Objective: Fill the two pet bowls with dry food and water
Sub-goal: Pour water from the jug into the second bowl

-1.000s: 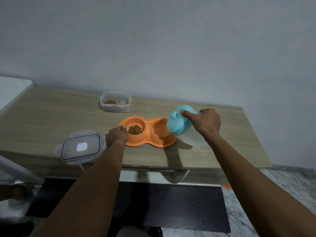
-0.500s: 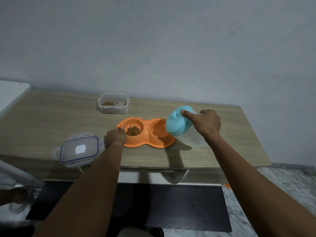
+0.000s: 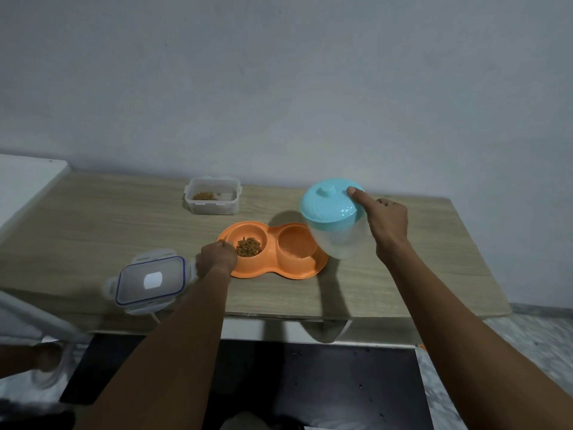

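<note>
The left hand (image 3: 217,258) covers the near left rim of the orange double bowl (image 3: 273,268), and its fingertips cannot be seen there. The clear jug (image 3: 336,234) hides the far right edge of the bowl, and whether water lies in the right cup is not clear. The palm of the right hand (image 3: 387,226) is hidden; both arms are cut off by the lower edge.

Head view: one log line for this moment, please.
left hand steadying orange double bowl | left cup: dry food | right hand holding jug over right cup
</note>
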{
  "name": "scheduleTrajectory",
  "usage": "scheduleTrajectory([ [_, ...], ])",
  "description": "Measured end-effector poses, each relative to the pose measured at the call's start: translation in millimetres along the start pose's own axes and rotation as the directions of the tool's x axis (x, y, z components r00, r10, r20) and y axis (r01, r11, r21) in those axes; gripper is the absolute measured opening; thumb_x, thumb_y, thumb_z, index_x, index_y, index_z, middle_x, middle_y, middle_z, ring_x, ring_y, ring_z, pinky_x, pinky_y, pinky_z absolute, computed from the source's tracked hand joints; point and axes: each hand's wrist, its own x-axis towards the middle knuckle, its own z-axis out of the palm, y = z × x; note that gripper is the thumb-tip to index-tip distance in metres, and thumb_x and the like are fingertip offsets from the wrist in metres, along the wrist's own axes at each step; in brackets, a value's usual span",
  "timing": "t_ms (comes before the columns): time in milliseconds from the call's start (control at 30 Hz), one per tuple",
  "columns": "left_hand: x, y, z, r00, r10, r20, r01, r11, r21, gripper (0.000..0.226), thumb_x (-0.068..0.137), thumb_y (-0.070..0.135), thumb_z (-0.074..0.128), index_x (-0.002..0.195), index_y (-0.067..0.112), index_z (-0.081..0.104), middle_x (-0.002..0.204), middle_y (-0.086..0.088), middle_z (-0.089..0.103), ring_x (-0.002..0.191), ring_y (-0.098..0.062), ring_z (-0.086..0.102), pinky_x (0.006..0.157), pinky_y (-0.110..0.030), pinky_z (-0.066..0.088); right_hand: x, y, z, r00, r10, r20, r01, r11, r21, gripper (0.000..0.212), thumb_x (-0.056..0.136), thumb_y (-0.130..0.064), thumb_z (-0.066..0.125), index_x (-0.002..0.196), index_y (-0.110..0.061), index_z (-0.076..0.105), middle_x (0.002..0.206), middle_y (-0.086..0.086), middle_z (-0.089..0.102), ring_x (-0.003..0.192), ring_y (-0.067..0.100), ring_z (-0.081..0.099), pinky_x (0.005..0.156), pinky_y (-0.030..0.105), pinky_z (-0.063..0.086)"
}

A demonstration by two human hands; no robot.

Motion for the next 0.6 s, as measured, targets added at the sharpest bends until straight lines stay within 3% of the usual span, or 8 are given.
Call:
scheduleTrajectory([
  [100,-1.0,0.3,-0.3,1.0,0.028,0.004,-0.029,0.999,0.037,0.035,0.094,0.033,0.054,0.117,0.014,0.071,0.117,-0.016,0.068,0.104,-0.036,0.062,0.075,-0.034,0.041,12.3,-0.9,18.2,1.0,0.013,-0.009,-0.012,0.991,0.132,0.069,0.056,-0.052,0.091,0.054,-0.022,0.029,0.057,-0.004,0.028,0.061,0.017,0.029,0.061,0.035,0.026],
  [267,2.8,-0.2,0.3,0.995,0.101,0.026,-0.103,0.99,0.101,0.034,0.097,0.029,0.052,0.116,0.009,0.071,0.115,-0.019,0.068,0.104,-0.038,0.062,0.087,-0.041,0.05,37.7,-3.9,66.4,1.0,0.028,0.014,-0.03,0.986,0.166,0.064,0.064,-0.052,0.089,0.055,-0.019,0.035,0.059,-0.004,0.033,0.059,0.015,0.032,0.057,0.033,0.029],
  [400,7.2,-0.8,0.6,0.996,0.082,0.032,-0.083,0.995,0.046,0.032,0.096,0.029,0.055,0.118,0.012,0.071,0.122,-0.019,0.066,0.11,-0.039,0.061,0.093,-0.039,0.049,61.3,1.2,102.9,0.997,0.052,0.06,-0.062,0.984,0.165,0.056,0.067,-0.052,0.087,0.063,-0.014,0.047,0.062,-0.001,0.041,0.06,0.014,0.038,0.057,0.033,0.035],
  [600,10.6,-5.5,3.1,1.0,0.002,0.024,0.002,0.984,-0.181,0.038,0.092,0.025,0.064,0.128,0.013,0.065,0.13,-0.016,0.065,0.119,-0.035,0.058,0.089,-0.033,0.043,87.4,17.1,139.7,0.988,0.114,0.108,-0.132,0.976,0.175,0.058,0.062,-0.059,0.085,0.076,-0.007,0.062,0.072,0.005,0.053,0.067,0.017,0.049,0.06,0.035,0.041],
])
